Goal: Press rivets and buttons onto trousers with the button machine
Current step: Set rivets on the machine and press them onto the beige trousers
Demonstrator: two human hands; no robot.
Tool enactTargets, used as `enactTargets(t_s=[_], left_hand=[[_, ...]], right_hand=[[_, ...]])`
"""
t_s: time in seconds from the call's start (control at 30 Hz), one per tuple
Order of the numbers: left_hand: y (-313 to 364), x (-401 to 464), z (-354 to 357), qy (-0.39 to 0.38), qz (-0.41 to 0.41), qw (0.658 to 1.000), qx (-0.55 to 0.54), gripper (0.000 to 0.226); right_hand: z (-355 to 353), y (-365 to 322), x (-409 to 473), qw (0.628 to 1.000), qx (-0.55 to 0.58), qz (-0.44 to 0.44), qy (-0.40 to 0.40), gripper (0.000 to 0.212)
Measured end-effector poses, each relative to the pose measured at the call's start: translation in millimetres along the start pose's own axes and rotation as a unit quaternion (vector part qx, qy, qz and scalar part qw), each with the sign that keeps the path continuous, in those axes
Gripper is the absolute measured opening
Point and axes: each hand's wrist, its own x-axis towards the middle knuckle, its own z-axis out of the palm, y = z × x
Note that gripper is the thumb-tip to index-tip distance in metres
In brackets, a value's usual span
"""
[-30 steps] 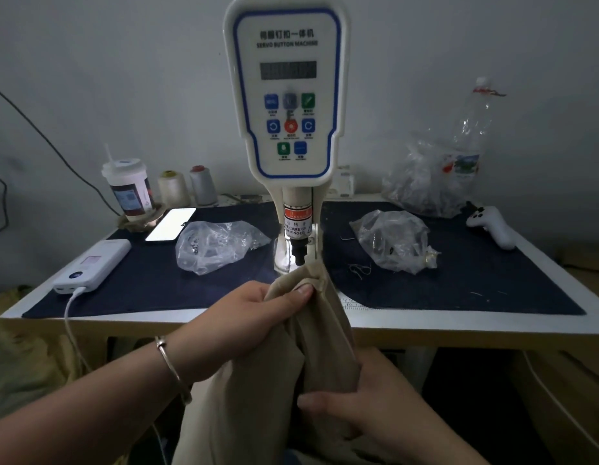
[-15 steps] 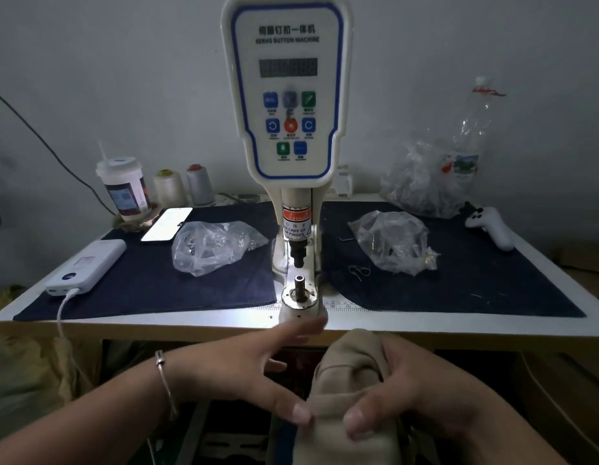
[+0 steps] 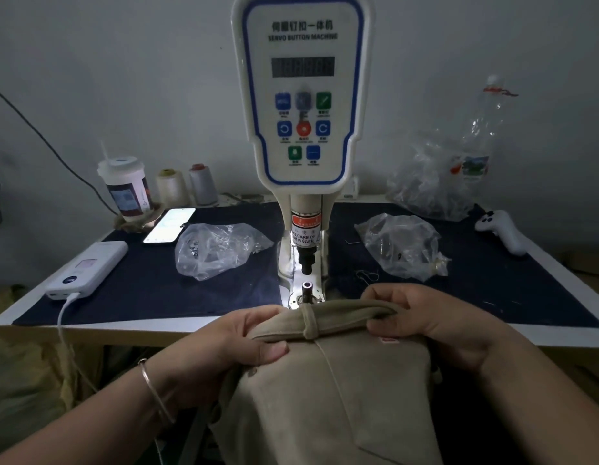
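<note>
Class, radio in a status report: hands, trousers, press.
Left hand and right hand grip beige fabric trousers waistband. White button machine lower die uncovered, just beyond. Nothing blocking.

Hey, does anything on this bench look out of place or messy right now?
Nothing is spilled or broken. Only oddities: a white game controller lying on the dark mat, and loose thread beside the right clear plastic bag.

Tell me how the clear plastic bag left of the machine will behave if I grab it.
The clear plastic bag looks thin and crumpled, so it will probably collapse and crinkle rather than keep its shape. Small dark pieces show inside, near its left side, so these may slide and shift the weight. It is likely light overall and lies on the dark cloth, so it should lift easily.
</note>
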Motion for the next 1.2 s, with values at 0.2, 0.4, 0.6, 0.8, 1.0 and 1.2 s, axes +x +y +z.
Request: enactTargets(t_s=[0.2, 0.4, 0.6, 0.8, 1.0, 1.2], left_hand=[[-9, 9, -1, 0.187, -0.052, 0.978, 0.076, 0.03], [1, 42, -12, 0.343, 0.0, 0.923, 0.173, 0.053], [12, 66, -30, 0.351, 0.047, 0.887, 0.296, 0.049], [4, 75, -45, 0.33, 0.079, 0.828, 0.447, 0.048], [-3, 79, -56, 0.27, 0.109, 0.846, 0.447, 0.046], [-13, 79, -67, 0.279, 0.114, 0.844, 0.444, 0.026]], right_hand=[[7, 16, 25, 0.987, -0.111, 0.036, 0.11, 0.016], [2, 9, 64, 0.968, -0.137, 0.039, 0.205, 0.03], [-9, 3, 85, 0.952, -0.168, 0.003, 0.255, 0.037], [-19, 16, 99, 0.866, -0.393, -0.057, 0.302, 0.051], [-35, 27, 98, 0.872, -0.393, -0.053, 0.288, 0.048], [-35, 36, 101, 0.876, -0.381, -0.076, 0.286, 0.046]])
